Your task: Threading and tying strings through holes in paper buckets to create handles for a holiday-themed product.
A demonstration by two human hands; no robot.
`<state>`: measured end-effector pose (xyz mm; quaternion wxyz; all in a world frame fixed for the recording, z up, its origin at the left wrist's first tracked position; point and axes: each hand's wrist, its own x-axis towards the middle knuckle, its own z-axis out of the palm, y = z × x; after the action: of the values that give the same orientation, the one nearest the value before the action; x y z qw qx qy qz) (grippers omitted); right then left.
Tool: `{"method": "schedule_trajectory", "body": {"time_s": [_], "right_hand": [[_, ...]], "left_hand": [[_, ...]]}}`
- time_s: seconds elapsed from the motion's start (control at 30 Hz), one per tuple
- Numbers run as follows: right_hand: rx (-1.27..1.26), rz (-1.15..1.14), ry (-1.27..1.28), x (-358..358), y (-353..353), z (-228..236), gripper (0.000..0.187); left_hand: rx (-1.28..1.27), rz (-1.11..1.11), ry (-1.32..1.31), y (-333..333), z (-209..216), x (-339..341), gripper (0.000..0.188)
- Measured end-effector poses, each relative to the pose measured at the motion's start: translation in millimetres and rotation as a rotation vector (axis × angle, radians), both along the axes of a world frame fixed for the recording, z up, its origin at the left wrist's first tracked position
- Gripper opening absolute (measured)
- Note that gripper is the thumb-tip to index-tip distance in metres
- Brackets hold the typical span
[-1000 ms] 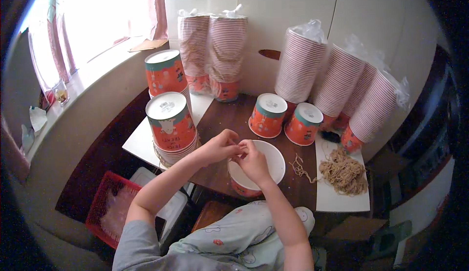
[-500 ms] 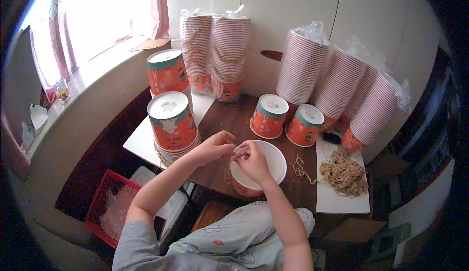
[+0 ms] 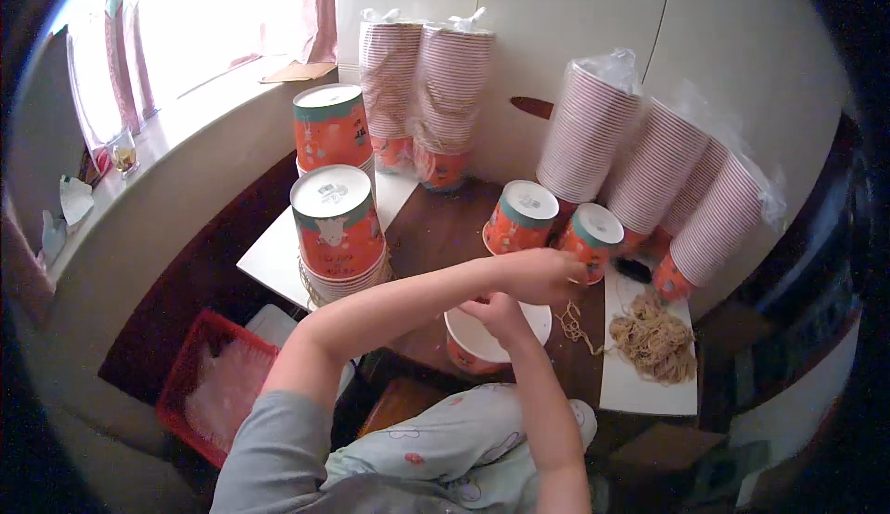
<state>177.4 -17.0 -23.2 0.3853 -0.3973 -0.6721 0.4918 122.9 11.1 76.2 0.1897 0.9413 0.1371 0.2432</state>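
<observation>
A white-lined paper bucket (image 3: 530, 327) with an orange outside stands open end up in front of me, partly hidden by my arms. My left hand (image 3: 549, 276) reaches across to the right over the bucket's far side, fingers closed; a thin pale strand of cord shows at the fingertips. Below it my right hand (image 3: 499, 317) is over the bucket's opening, its fingers pinched; what they hold is hidden. A loose length of tan cord (image 3: 577, 327) lies just right of the bucket. Two upturned orange buckets (image 3: 519, 222) stand beyond my left hand.
A heap of tan cord (image 3: 652, 340) lies on a white board at right. Bagged bucket stacks (image 3: 593, 134) line the wall. Upturned buckets (image 3: 338, 236) stand stacked at left, above a red basket (image 3: 176, 393) holding clear plastic. A dark object (image 3: 633, 269) lies near the cord heap.
My left hand has swung from the bucket's left side across to its right, passing over the right hand. My right hand has shifted slightly right and down. The whole view has shifted slightly.
</observation>
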Motion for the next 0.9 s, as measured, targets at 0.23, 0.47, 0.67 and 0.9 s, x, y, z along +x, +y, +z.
{"method": "schedule_trajectory", "body": {"time_s": [0.23, 0.47, 0.67, 0.9], "right_hand": [[0.173, -0.173, 0.091, 1.2, 4.2, -11.4, 0.040], [-0.136, 0.052, 0.139, 0.4, 0.2, 8.8, 0.007], [-0.132, 0.029, 0.143, 2.4, -0.3, 4.8, 0.008], [-0.074, 0.050, 0.128, 0.2, -1.0, 4.9, 0.008]], "left_hand": [[0.009, 0.341, -0.019, -22.6, 0.4, -48.0, 0.027], [-0.380, 0.742, -0.156, -52.2, -87.3, -141.7, 0.021], [-0.505, 0.790, -0.286, -67.3, -105.3, -122.0, 0.023], [-0.210, 0.921, -0.349, -63.9, -98.7, -118.3, 0.015]]}}
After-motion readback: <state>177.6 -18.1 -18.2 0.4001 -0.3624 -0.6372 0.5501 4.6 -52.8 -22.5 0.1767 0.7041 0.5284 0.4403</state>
